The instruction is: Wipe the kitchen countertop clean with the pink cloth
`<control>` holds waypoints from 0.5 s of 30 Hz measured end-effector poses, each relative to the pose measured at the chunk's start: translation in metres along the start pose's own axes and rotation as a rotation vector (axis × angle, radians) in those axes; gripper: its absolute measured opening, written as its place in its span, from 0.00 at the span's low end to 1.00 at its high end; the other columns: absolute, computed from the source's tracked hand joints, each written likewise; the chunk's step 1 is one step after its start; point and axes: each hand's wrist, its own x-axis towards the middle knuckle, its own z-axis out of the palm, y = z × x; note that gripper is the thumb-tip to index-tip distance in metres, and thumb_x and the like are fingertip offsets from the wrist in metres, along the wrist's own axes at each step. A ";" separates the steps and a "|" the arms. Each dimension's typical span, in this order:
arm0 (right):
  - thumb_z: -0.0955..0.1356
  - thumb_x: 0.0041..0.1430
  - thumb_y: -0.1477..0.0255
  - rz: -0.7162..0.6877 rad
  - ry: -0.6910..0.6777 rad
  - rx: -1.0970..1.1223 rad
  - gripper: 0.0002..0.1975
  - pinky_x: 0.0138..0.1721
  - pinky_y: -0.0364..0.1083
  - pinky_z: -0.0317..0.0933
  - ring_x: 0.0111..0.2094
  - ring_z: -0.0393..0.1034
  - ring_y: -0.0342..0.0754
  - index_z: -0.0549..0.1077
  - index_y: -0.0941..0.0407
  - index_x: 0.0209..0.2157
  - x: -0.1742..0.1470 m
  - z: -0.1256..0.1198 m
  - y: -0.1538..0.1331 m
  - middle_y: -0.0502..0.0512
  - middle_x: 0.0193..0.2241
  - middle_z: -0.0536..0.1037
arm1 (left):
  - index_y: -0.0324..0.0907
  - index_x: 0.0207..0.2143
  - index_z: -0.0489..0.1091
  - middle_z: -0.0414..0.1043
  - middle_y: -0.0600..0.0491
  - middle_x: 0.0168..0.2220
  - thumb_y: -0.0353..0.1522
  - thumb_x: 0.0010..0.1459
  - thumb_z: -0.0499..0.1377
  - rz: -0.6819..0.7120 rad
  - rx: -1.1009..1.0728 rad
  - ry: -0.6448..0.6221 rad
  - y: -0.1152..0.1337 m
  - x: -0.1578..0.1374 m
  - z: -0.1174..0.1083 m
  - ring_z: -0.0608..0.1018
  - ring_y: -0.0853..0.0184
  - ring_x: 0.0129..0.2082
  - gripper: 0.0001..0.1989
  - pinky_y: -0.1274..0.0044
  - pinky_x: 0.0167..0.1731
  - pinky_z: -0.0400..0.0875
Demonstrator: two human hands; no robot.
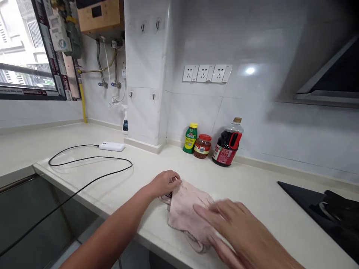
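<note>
While the left hand (165,184) pinches the far-left corner of a rumpled pale-pink cloth (183,209) on the white bench (258,190), the blurred right hand (237,226) spreads its fingers above. The cloth looks only partly folded, its near edge uneven.

From here: person's left arm (120,224) stretched forward, left grip (166,183) curled, fingers bent into a pinch. Right grip (234,224) nearer the body, open, fingers extended, motion-blurred.
</note>
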 end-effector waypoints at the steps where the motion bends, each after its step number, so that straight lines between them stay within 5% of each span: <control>1: 0.58 0.66 0.58 0.083 -0.110 0.009 0.26 0.49 0.60 0.66 0.53 0.69 0.57 0.64 0.37 0.64 0.014 0.015 0.014 0.58 0.54 0.75 | 0.43 0.41 0.76 0.78 0.52 0.38 0.37 0.63 0.56 -0.013 0.000 0.040 -0.002 0.001 0.000 0.77 0.66 0.36 0.11 0.74 0.39 0.72; 3: 0.59 0.67 0.53 0.248 -0.331 0.027 0.30 0.63 0.67 0.52 0.67 0.53 0.65 0.60 0.43 0.68 0.040 0.045 0.031 0.60 0.68 0.60 | 0.43 0.43 0.75 0.77 0.51 0.39 0.37 0.65 0.54 -0.042 -0.007 0.135 -0.004 0.003 0.000 0.77 0.66 0.36 0.12 0.73 0.40 0.72; 6: 0.61 0.65 0.46 0.281 -0.428 0.068 0.37 0.66 0.74 0.33 0.72 0.29 0.73 0.51 0.43 0.71 0.074 0.085 0.032 0.61 0.73 0.42 | 0.43 0.43 0.73 0.77 0.50 0.40 0.37 0.67 0.51 -0.070 -0.027 0.274 -0.004 0.006 -0.004 0.77 0.66 0.38 0.13 0.72 0.43 0.72; 11: 0.62 0.66 0.49 -0.097 -0.322 0.132 0.34 0.68 0.68 0.34 0.72 0.35 0.64 0.52 0.40 0.70 0.137 0.117 0.036 0.56 0.73 0.45 | 0.44 0.40 0.72 0.76 0.51 0.40 0.38 0.67 0.51 -0.069 -0.034 0.383 -0.002 0.007 -0.010 0.77 0.66 0.38 0.12 0.73 0.42 0.72; 15: 0.59 0.66 0.45 0.132 -0.333 0.019 0.35 0.69 0.64 0.30 0.73 0.34 0.60 0.50 0.38 0.70 0.177 0.123 0.086 0.49 0.74 0.44 | 0.44 0.38 0.72 0.75 0.51 0.37 0.38 0.67 0.51 -0.089 0.025 0.398 -0.007 0.007 -0.010 0.76 0.65 0.38 0.12 0.73 0.40 0.72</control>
